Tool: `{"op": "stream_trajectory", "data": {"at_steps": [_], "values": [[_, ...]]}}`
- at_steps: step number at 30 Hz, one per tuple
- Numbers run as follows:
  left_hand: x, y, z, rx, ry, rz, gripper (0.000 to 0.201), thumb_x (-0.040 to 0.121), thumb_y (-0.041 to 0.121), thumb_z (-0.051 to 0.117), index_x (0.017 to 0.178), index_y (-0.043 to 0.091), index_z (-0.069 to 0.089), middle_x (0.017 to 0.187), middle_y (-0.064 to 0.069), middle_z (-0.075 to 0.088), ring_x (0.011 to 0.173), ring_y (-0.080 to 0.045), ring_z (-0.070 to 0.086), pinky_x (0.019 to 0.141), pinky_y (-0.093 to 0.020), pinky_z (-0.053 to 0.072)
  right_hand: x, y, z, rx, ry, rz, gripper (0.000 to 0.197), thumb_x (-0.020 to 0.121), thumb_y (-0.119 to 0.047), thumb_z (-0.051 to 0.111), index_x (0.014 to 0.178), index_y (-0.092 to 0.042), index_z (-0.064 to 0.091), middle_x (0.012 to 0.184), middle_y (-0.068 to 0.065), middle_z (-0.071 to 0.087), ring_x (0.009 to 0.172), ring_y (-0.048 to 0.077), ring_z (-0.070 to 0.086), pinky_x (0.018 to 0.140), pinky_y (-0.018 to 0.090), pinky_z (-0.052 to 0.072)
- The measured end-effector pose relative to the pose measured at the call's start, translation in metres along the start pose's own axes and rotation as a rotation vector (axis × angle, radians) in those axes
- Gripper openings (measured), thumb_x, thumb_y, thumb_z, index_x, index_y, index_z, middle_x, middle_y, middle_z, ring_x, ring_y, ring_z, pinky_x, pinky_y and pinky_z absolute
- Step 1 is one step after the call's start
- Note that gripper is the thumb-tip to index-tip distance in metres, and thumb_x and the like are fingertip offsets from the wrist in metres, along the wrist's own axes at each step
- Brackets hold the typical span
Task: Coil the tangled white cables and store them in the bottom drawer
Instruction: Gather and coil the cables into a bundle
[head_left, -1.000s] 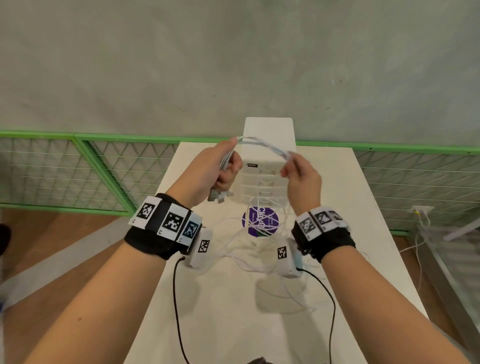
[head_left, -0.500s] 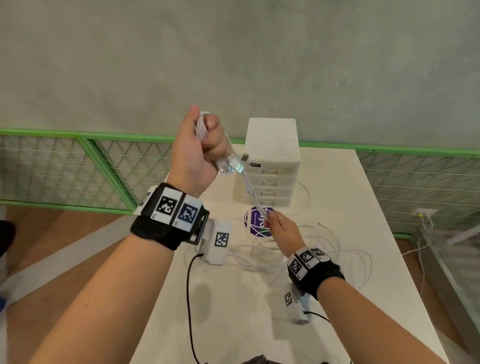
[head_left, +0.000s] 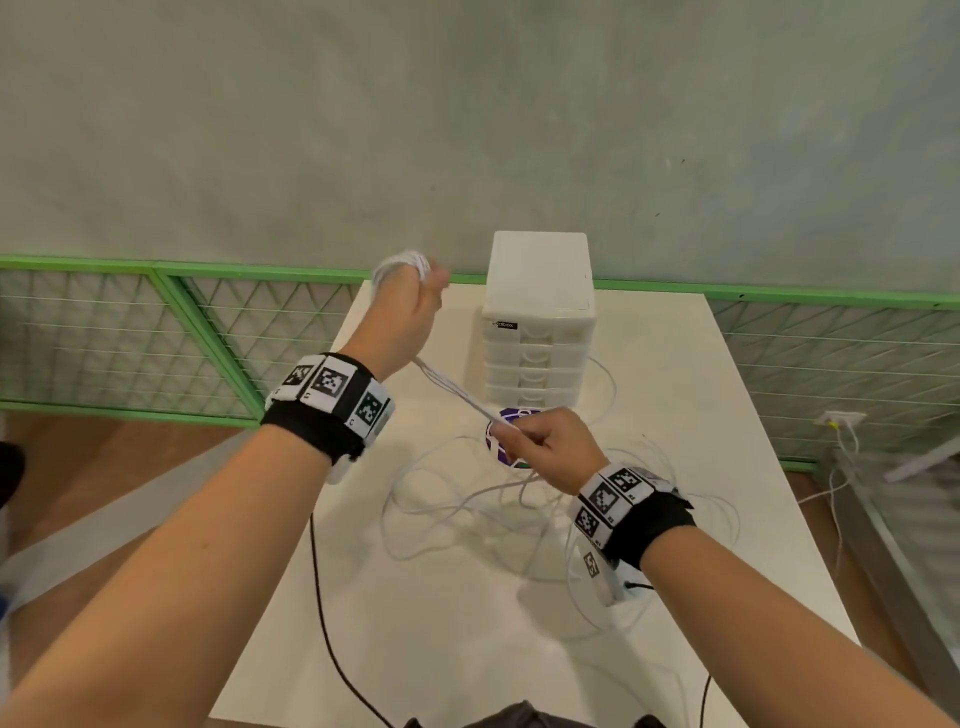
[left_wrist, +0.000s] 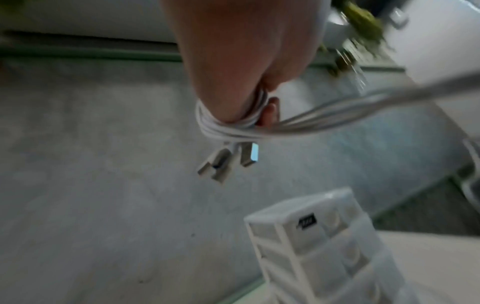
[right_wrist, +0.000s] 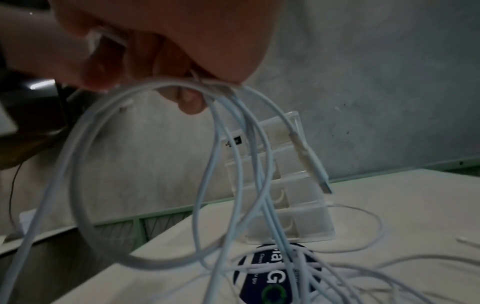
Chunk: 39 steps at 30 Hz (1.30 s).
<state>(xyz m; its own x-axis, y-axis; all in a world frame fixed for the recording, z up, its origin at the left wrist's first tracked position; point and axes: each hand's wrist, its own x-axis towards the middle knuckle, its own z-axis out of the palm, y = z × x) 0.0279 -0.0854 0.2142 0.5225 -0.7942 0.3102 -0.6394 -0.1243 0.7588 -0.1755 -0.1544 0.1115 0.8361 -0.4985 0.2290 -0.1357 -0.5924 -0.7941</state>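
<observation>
Near edge of the table (head_left: 415, 649): two forearms with tagged black wrist bands reach forward, and dark cords trail off this edge. Middle of the table: loose loops of the white cables (head_left: 467, 499) lie tangled, spreading toward the right edge and partly covering a round purple sticker (head_left: 501, 449). Above the tangle, the right hand (head_left: 550, 447) is raised with its fingers curled, pinching several cable strands; in the right wrist view further loops and one connector end hang below its fingers (right_wrist: 189, 100). From this hand a taut bundle of strands runs up and leftward to the left hand (head_left: 410, 317), held higher, near the far left corner. The left hand is closed in a fist with cable turns wound round it; in the left wrist view the USB plugs (left_wrist: 228, 160) dangle below the coil. Far edge, centre: the white drawer unit (head_left: 537, 322) stands upright, all drawers closed, the bottom drawer (head_left: 530, 397) just behind the sticker.
</observation>
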Motion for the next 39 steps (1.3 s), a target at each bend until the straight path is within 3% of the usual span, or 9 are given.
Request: {"op": "stream_trajectory", "data": {"at_steps": [3,7,10,14,19,21,26,33,39], "values": [[-0.013,-0.007,0.009,0.228,-0.369,-0.201,0.037,0.1,0.032,0.032,0.082,0.009,0.055,0.069,-0.004,0.052,0.059,-0.018,0.048,0.059,-0.032,0.04,0.005,-0.002,-0.009,0.126,0.214,-0.099,0.054,0.087,-0.046,0.047,0.052,-0.006,0.057,0.044,-0.006,0.049,0.044,0.008,0.046,0.05,0.026,0.038],[-0.042,-0.003,0.031,0.018,-0.682,-0.365,0.061,0.099,0.049,0.015,0.072,0.011,0.055,0.045,0.003,0.048,0.04,-0.011,0.042,0.049,-0.026,0.034,0.025,-0.008,-0.026,0.082,0.473,-0.141,0.042,0.087,-0.043,0.045,0.064,-0.012,0.061,0.052,-0.007,0.051,0.05,0.01,0.047,0.05,0.022,0.037],[-0.056,0.005,0.038,-0.297,-0.832,-0.434,0.07,0.094,0.059,0.006,0.071,0.01,0.051,0.037,0.004,0.033,0.032,-0.014,0.031,0.041,-0.024,0.023,0.041,-0.004,-0.04,-0.006,0.493,-0.08,0.036,0.084,-0.045,0.044,0.079,-0.015,0.064,0.065,-0.004,0.06,0.06,0.011,0.051,0.057,0.021,0.039],[-0.062,0.026,0.04,-0.327,-0.855,-0.341,0.049,0.096,0.048,0.035,0.064,0.012,0.046,0.038,0.006,0.024,0.036,-0.012,0.016,0.042,-0.023,0.016,0.051,0.009,-0.045,-0.086,0.38,-0.139,0.04,0.089,-0.042,0.038,0.087,-0.009,0.061,0.079,-0.005,0.06,0.07,0.007,0.05,0.067,0.026,0.041],[-0.056,0.043,0.035,-0.75,-0.724,-0.32,0.054,0.1,0.04,0.024,0.058,0.013,0.046,0.035,0.009,0.023,0.029,-0.008,0.015,0.038,-0.018,0.011,0.039,0.007,-0.025,-0.136,0.276,-0.132,0.074,0.086,-0.067,0.012,0.098,-0.007,0.054,0.071,0.005,0.056,0.056,0.013,0.047,0.055,0.021,0.038],[-0.048,0.05,0.031,-0.939,-0.647,-0.305,0.062,0.099,0.044,0.018,0.054,0.016,0.049,0.033,0.01,0.024,0.027,-0.007,0.017,0.037,-0.019,0.011,0.034,0.005,-0.016,-0.161,0.216,-0.088,0.062,0.092,-0.058,0.015,0.099,-0.008,0.051,0.067,0.007,0.057,0.056,0.022,0.049,0.052,0.033,0.035],[-0.026,0.066,0.007,-1.253,-0.374,-0.205,0.067,0.099,0.048,0.014,0.053,0.015,0.05,0.031,0.009,0.027,0.026,-0.005,0.019,0.034,-0.019,0.014,0.019,0.013,0.001,-0.183,0.031,0.089,0.025,0.1,-0.028,0.031,0.097,-0.01,0.049,0.067,-0.019,0.043,0.063,0.013,0.046,0.064,0.025,0.03],[-0.006,0.07,0.006,-1.241,-0.034,-0.088,0.048,0.102,0.04,0.015,0.074,0.013,0.044,0.042,0.005,0.034,0.036,-0.009,0.029,0.043,-0.023,0.023,0.009,0.018,0.017,-0.225,-0.133,0.11,0.017,0.099,-0.022,0.036,0.087,-0.016,0.045,0.065,-0.012,0.047,0.058,0.001,0.042,0.058,0.023,0.029],[0.015,0.044,0.006,-0.635,0.231,0.128,0.04,0.101,0.027,0.024,0.069,0.009,0.041,0.054,0.001,0.04,0.046,-0.01,0.036,0.046,-0.022,0.031,0.004,0.015,0.023,-0.263,-0.193,0.097,0.019,0.098,-0.027,0.035,0.094,-0.016,0.05,0.082,0.007,0.06,0.073,0.025,0.057,0.07,0.044,0.049]]}}
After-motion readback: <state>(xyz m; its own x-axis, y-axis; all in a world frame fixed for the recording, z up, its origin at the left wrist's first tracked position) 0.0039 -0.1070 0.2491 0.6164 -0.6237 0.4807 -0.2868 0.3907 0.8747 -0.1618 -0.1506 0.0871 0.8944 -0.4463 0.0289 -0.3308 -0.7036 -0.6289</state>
